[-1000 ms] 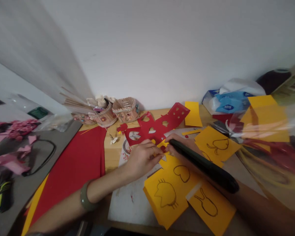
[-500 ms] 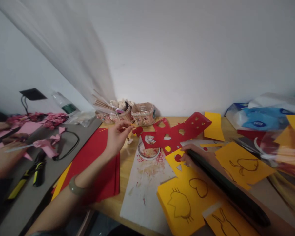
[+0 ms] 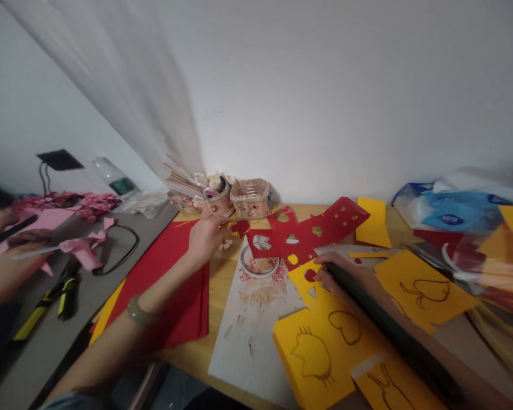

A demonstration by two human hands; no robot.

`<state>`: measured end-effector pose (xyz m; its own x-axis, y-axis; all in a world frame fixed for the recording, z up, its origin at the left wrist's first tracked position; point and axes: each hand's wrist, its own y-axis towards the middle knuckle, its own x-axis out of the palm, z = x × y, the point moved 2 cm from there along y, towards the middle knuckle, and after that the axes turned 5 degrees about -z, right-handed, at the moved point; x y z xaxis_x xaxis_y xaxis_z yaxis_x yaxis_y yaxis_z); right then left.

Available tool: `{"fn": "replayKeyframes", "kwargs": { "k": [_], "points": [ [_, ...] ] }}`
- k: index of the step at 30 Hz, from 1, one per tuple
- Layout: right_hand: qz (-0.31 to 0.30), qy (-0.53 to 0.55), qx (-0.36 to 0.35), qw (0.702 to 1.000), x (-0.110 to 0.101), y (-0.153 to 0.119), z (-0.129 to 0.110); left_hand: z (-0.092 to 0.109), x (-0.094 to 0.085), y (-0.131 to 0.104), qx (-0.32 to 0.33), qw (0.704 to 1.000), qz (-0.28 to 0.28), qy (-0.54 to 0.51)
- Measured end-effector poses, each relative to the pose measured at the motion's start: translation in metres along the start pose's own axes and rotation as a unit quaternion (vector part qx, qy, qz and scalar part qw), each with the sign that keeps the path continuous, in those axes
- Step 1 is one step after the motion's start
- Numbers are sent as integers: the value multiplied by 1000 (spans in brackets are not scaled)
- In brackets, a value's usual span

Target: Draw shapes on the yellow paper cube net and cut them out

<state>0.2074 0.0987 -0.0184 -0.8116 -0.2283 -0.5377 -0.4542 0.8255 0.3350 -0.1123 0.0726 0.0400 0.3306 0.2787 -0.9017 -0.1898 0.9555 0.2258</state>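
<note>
My left hand [image 3: 206, 238] is closed in a pinch above the table, beside a small red paper piece [image 3: 240, 227] and a small pale piece [image 3: 226, 245]. What its fingers hold is hidden. My right hand [image 3: 353, 272] is closed around a long dark pen-like tool [image 3: 385, 313], its fingertips touching the yellow paper [image 3: 300, 275] with cut-out holes. Red paper [image 3: 306, 242] full of cut shapes lies behind it. Nearer me are a yellow stack [image 3: 310, 381] with outline drawings and a yellow sheet [image 3: 436, 302] with a drawn shape.
A white board [image 3: 243, 353] bears a round dish [image 3: 260, 277] of red and pale scraps. Red sheets [image 3: 166, 307] lie at left. Two decorated baskets [image 3: 251, 206] stand by the wall. On the neighbouring table are a pink glue gun [image 3: 83, 253], pliers [image 3: 68, 293] and another person's hands [image 3: 11, 267].
My left hand has lowered slightly and turned, its fingers now curled downward near the pale piece. My right hand stays in nearly the same place with the dark tool.
</note>
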Motion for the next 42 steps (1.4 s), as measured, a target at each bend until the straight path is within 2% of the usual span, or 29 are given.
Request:
{"fn": "replayKeyframes", "kwargs": {
  "k": [4, 9, 12, 16, 20, 25, 27, 34, 38, 42],
  "points": [
    [16, 44, 31, 998, -4, 0, -10, 30, -2, -9, 71, 996, -26, -54],
    [57, 133, 62, 988, -20, 1, -24, 86, 10, -32, 166, 970, -125, -125],
    [82, 183, 72, 977, -31, 3, -27, 109, 22, -38, 184, 959, -166, -140],
    [124, 208, 74, 967, -40, 4, -27, 125, 33, -37, 185, 951, -193, -158],
    [129, 206, 69, 968, -41, 3, -20, 132, 30, -38, 193, 948, -176, -182],
    [153, 214, 64, 963, -41, 4, -17, 136, 23, -40, 227, 938, -193, -176],
    [137, 223, 63, 963, -40, 4, -19, 134, 23, -40, 208, 948, -182, -161],
    [137, 248, 58, 957, -42, 5, -18, 122, 25, -42, 141, 958, -201, -148],
    [150, 265, 50, 951, -42, 5, -16, 120, 30, -41, 123, 951, -223, -177],
    [180, 271, 30, 945, -48, 7, -21, 122, 44, -38, 117, 938, -242, -221]
  ]
}}
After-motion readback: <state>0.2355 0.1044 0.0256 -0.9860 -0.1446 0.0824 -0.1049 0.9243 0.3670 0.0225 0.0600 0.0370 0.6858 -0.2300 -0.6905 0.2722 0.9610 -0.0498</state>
